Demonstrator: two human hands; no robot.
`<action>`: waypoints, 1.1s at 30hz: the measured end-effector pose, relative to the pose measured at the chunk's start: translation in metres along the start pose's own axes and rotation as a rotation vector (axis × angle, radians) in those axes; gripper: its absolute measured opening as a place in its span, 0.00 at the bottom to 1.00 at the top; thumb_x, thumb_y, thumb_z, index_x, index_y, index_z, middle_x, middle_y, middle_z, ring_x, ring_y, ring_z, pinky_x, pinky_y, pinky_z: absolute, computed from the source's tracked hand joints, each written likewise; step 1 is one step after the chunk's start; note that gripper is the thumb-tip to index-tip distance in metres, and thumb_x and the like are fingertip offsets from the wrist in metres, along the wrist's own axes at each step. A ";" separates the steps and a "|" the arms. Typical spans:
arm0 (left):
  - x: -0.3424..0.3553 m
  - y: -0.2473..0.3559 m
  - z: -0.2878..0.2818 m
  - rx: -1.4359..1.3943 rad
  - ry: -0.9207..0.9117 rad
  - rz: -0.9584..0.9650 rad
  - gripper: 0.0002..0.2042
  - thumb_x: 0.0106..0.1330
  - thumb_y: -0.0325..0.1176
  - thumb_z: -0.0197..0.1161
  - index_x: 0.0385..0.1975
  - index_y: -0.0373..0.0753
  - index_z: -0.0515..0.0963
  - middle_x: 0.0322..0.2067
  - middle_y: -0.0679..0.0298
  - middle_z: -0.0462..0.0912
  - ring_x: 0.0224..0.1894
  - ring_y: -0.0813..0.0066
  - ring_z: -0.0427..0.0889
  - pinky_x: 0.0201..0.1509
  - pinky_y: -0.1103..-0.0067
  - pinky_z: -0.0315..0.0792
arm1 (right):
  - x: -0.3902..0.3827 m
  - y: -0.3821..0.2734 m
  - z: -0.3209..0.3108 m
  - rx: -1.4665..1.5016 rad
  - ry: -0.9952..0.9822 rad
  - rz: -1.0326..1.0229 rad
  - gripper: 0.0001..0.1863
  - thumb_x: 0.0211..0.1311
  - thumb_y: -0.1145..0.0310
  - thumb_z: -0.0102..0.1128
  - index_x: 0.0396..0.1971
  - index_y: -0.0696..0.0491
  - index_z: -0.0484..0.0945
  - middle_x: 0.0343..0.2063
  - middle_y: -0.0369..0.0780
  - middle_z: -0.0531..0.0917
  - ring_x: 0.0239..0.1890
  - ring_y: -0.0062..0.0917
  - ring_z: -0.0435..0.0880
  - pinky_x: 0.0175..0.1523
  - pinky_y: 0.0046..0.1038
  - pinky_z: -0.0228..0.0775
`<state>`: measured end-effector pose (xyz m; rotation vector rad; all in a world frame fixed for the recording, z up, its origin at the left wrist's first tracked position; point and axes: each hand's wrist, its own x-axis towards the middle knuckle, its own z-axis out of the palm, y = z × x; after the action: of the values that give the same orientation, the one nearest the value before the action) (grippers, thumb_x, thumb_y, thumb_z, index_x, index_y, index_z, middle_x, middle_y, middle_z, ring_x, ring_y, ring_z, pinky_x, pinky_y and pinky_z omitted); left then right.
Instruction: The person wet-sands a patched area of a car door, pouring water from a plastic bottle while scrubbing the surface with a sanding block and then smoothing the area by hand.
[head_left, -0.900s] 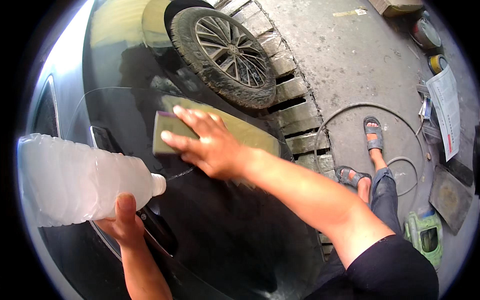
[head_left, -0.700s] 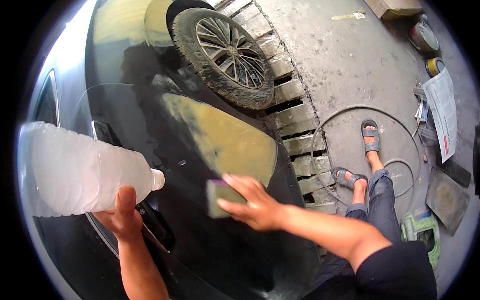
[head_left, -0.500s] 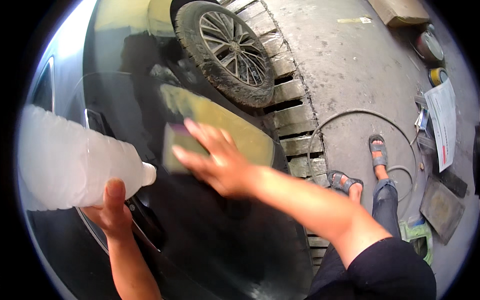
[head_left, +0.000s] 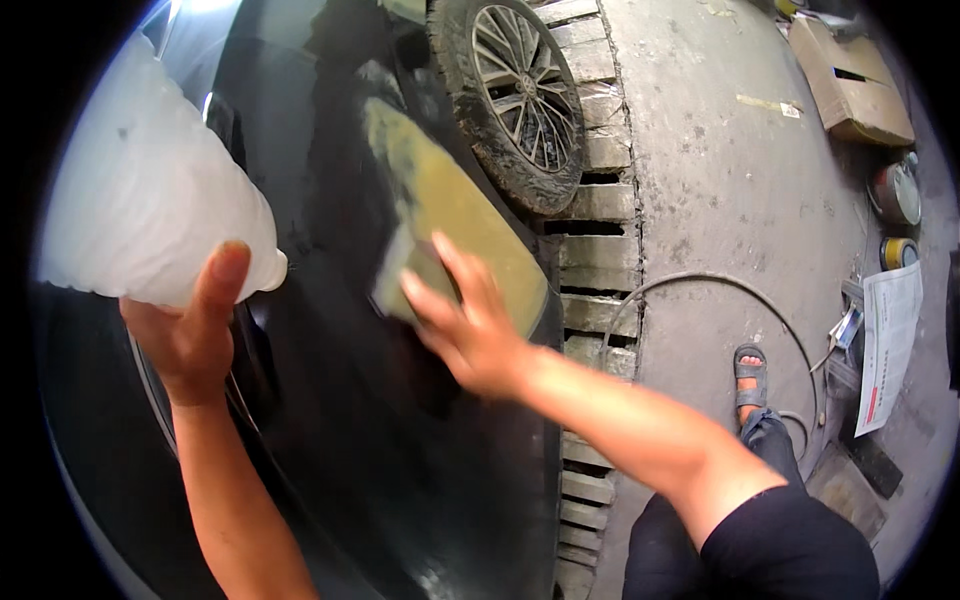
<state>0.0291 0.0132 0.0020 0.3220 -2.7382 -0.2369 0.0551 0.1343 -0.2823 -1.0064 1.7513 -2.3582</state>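
My left hand grips a large translucent white plastic bottle, tilted with its capped-looking neck pointing right, over the dark car's side. My right hand holds a rectangular sanding block flat against the dark car panel, its fingers stretched over the top. The block covers the lower left edge of a yellowish filler patch; motion blurs its details. Around the patch the panel looks wet and shiny.
A car wheel stands beyond the patch, beside a slatted floor grate. A hose curls on the concrete near my sandalled foot. At the right lie a cardboard box, cans and a printed sheet.
The view has shifted, so the wheel and patch appear farther right. The block has slid along the patch's left edge. The bottle sits higher in view, its neck tipped further down.
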 end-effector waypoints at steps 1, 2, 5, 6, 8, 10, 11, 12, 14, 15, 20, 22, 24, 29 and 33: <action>-0.010 0.003 -0.005 -0.048 0.000 -0.017 0.34 0.58 0.50 0.77 0.55 0.29 0.76 0.50 0.55 0.82 0.53 0.64 0.82 0.60 0.71 0.72 | 0.038 0.003 -0.002 -0.069 0.073 -0.075 0.34 0.61 0.70 0.64 0.68 0.38 0.69 0.71 0.54 0.58 0.69 0.53 0.61 0.70 0.50 0.54; -0.024 0.006 -0.011 -0.058 0.032 -0.033 0.35 0.58 0.51 0.76 0.57 0.30 0.74 0.51 0.55 0.81 0.54 0.63 0.81 0.61 0.70 0.72 | 0.065 -0.001 -0.003 -0.090 0.082 -0.077 0.34 0.61 0.70 0.64 0.69 0.38 0.68 0.70 0.54 0.59 0.69 0.52 0.61 0.69 0.50 0.54; -0.056 0.010 -0.024 -0.110 0.102 -0.075 0.40 0.60 0.56 0.72 0.65 0.36 0.67 0.55 0.54 0.78 0.60 0.60 0.79 0.63 0.66 0.73 | 0.051 -0.003 -0.001 -0.039 0.062 -0.073 0.33 0.61 0.70 0.65 0.68 0.38 0.70 0.71 0.54 0.58 0.70 0.52 0.60 0.70 0.50 0.53; -0.072 0.012 -0.029 -0.035 0.107 -0.058 0.40 0.61 0.57 0.69 0.67 0.37 0.66 0.57 0.52 0.77 0.61 0.59 0.78 0.65 0.63 0.72 | 0.022 -0.002 -0.001 0.007 0.018 -0.102 0.33 0.62 0.70 0.65 0.68 0.38 0.70 0.72 0.54 0.58 0.71 0.52 0.60 0.70 0.50 0.52; -0.088 0.014 -0.028 0.081 0.107 -0.016 0.39 0.65 0.59 0.64 0.69 0.39 0.64 0.62 0.48 0.76 0.64 0.57 0.77 0.69 0.58 0.72 | -0.067 0.002 -0.006 0.059 -0.079 -0.095 0.34 0.59 0.72 0.66 0.67 0.40 0.71 0.72 0.55 0.57 0.72 0.53 0.61 0.70 0.51 0.55; -0.096 0.019 -0.021 0.120 0.121 -0.018 0.42 0.64 0.63 0.62 0.71 0.42 0.63 0.65 0.48 0.74 0.67 0.56 0.75 0.70 0.55 0.69 | -0.164 0.017 -0.006 0.121 -0.090 -0.043 0.35 0.58 0.73 0.68 0.67 0.39 0.71 0.72 0.56 0.57 0.71 0.53 0.62 0.69 0.50 0.58; -0.101 0.024 -0.025 0.150 0.130 -0.017 0.41 0.64 0.63 0.62 0.71 0.42 0.63 0.65 0.48 0.74 0.67 0.56 0.75 0.70 0.55 0.69 | -0.169 0.021 -0.003 0.150 -0.090 -0.065 0.35 0.58 0.73 0.67 0.67 0.39 0.70 0.72 0.56 0.57 0.71 0.53 0.62 0.69 0.50 0.58; -0.109 0.027 -0.028 0.179 0.133 -0.020 0.41 0.64 0.63 0.62 0.71 0.43 0.63 0.65 0.48 0.74 0.67 0.56 0.75 0.71 0.54 0.69 | -0.173 0.024 0.001 0.181 -0.092 -0.080 0.35 0.59 0.73 0.67 0.68 0.39 0.69 0.72 0.56 0.57 0.71 0.54 0.63 0.69 0.50 0.58; -0.126 0.021 -0.028 0.165 0.166 -0.039 0.40 0.64 0.63 0.61 0.71 0.44 0.64 0.65 0.48 0.74 0.68 0.56 0.74 0.72 0.53 0.67 | -0.101 0.024 0.004 0.079 -0.049 -0.117 0.35 0.60 0.72 0.65 0.69 0.39 0.68 0.71 0.56 0.58 0.71 0.54 0.62 0.70 0.50 0.56; -0.130 0.021 -0.029 0.168 0.163 -0.030 0.40 0.64 0.63 0.61 0.71 0.44 0.64 0.65 0.48 0.74 0.68 0.56 0.73 0.72 0.53 0.66 | -0.051 0.022 0.001 0.048 0.002 -0.155 0.35 0.61 0.72 0.64 0.69 0.39 0.68 0.71 0.56 0.58 0.71 0.54 0.61 0.70 0.50 0.55; -0.139 0.021 -0.033 0.157 0.154 0.023 0.38 0.66 0.61 0.60 0.71 0.45 0.64 0.65 0.49 0.74 0.70 0.56 0.71 0.73 0.53 0.64 | 0.033 0.024 0.000 -0.018 0.069 -0.266 0.35 0.63 0.71 0.63 0.70 0.38 0.67 0.71 0.56 0.59 0.71 0.53 0.60 0.71 0.49 0.53; -0.139 0.018 -0.034 0.170 0.152 -0.017 0.39 0.68 0.62 0.58 0.72 0.43 0.60 0.65 0.49 0.75 0.70 0.56 0.71 0.74 0.56 0.64 | -0.023 0.031 0.004 0.023 0.056 -0.322 0.33 0.61 0.70 0.64 0.68 0.39 0.71 0.72 0.56 0.59 0.71 0.53 0.62 0.70 0.49 0.55; -0.136 0.018 -0.030 0.206 0.179 -0.046 0.40 0.69 0.64 0.56 0.73 0.43 0.58 0.64 0.50 0.75 0.70 0.56 0.71 0.74 0.58 0.64 | -0.111 0.044 0.001 0.111 -0.022 -0.304 0.30 0.58 0.71 0.66 0.64 0.42 0.77 0.72 0.55 0.60 0.71 0.51 0.64 0.70 0.48 0.55; -0.135 0.016 -0.029 0.052 0.262 -0.088 0.40 0.68 0.62 0.60 0.70 0.39 0.61 0.61 0.52 0.76 0.67 0.59 0.72 0.72 0.61 0.64 | -0.058 0.039 -0.005 0.113 -0.034 -0.289 0.36 0.59 0.72 0.64 0.69 0.39 0.70 0.73 0.54 0.57 0.72 0.51 0.62 0.70 0.48 0.55; -0.135 0.015 -0.031 0.012 0.292 -0.099 0.40 0.67 0.60 0.63 0.69 0.35 0.63 0.59 0.53 0.76 0.66 0.60 0.72 0.72 0.63 0.63 | 0.042 0.027 -0.003 -0.022 0.062 -0.340 0.32 0.62 0.70 0.64 0.68 0.41 0.71 0.70 0.56 0.61 0.69 0.52 0.63 0.69 0.49 0.54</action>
<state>0.1600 0.0583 -0.0124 0.4579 -2.4399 -0.1834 0.0111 0.1102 -0.2866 -1.3450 1.7507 -2.5923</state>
